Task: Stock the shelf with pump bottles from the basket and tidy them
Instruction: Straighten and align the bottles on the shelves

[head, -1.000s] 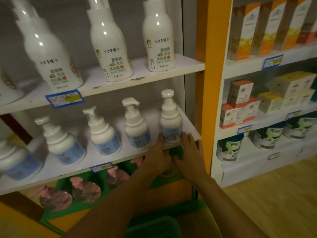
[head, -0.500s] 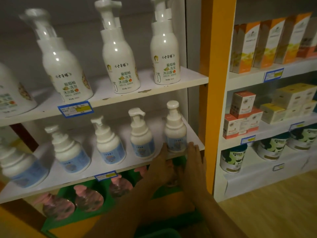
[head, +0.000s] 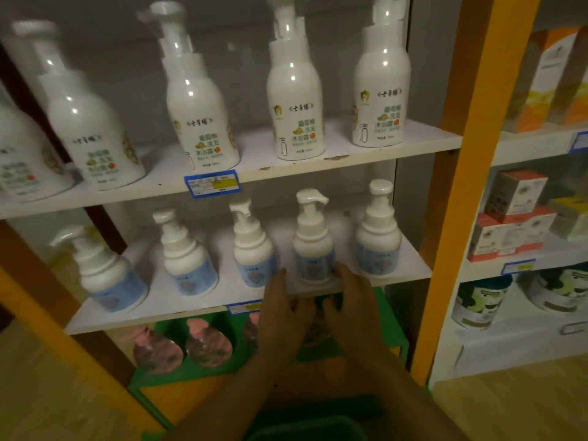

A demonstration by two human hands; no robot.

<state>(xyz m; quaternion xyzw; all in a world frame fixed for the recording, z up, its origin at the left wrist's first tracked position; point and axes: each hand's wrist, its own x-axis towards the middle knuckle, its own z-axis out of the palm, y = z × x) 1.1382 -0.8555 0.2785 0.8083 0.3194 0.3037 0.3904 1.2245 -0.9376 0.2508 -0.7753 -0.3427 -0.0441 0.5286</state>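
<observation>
Several small white pump bottles (head: 313, 249) with blue labels stand in a row on the white middle shelf (head: 191, 310). Below it, pink pump bottles (head: 208, 345) stand on a green bottom shelf (head: 394, 338). My left hand (head: 286, 316) and my right hand (head: 353, 307) are cupped from both sides around another pink pump bottle (head: 318, 329) on that green shelf. That bottle is dim and mostly hidden by my fingers. The rim of the green basket (head: 302, 428) shows at the bottom edge, under my forearms.
Large white pump bottles (head: 296, 106) line the upper shelf. An orange upright (head: 461, 186) bounds the bay on the right. Beyond it, white shelves carry boxes (head: 515, 198) and round tins (head: 480, 303). Wooden floor lies at the lower right.
Both hands have shifted left along the shelf front, from under the rightmost white bottle to under its neighbour. The view has moved closer and slightly upward.
</observation>
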